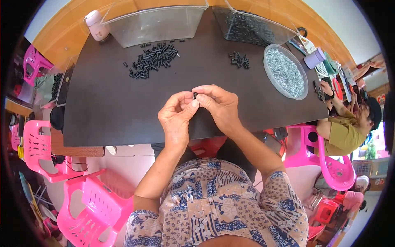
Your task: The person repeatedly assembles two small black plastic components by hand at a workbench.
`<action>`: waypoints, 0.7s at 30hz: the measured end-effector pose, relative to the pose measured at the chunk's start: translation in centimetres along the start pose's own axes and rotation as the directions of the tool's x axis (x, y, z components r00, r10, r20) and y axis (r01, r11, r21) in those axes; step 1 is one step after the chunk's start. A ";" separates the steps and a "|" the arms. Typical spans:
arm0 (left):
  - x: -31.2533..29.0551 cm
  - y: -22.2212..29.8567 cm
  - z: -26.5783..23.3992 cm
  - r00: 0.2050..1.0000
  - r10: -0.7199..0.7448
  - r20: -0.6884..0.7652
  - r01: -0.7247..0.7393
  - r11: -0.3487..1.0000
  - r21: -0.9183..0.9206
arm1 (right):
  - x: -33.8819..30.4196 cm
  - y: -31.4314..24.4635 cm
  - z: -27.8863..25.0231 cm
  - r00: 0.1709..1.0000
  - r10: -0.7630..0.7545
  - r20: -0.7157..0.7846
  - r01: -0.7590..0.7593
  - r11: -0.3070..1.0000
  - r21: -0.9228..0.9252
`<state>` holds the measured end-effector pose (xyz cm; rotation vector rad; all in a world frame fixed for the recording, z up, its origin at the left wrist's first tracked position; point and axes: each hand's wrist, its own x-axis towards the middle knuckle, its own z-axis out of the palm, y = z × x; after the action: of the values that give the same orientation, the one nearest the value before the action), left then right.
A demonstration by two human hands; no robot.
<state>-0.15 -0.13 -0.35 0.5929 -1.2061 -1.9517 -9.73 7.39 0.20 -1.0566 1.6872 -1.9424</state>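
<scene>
Over the near middle of the dark table (123,107), my two hands meet fingertip to fingertip. Between them is a small black plastic part (195,95), mostly covered by the fingers. My left hand (177,110) pinches it from the left, and my right hand (217,103) pinches it from the right. A heap of similar small black parts (154,59) lies beyond my left hand. Farther right is a smaller cluster of black parts (239,60). A round clear tub (305,88) full of small silvery metal pieces, perhaps screws, stands to the right.
A large clear bin (158,26) stands at the far left, near a pink bottle (96,26). Another bin (255,31) at the far right holds black parts. A lilac cup-like object (314,58) is at the right edge. Pink chairs (96,201) and a seated person (349,127) are nearby.
</scene>
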 end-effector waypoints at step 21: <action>-0.3 2.5 -3.8 0.989 0.105 0.105 -0.130 0.955 0.268 | -0.7 -1.4 3.2 0.996 -0.069 0.058 0.080 0.974 -0.212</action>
<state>3.65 -2.61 0.22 0.5629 -1.5488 -1.7401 -6.68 6.03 1.34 -1.2520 1.8862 -1.7908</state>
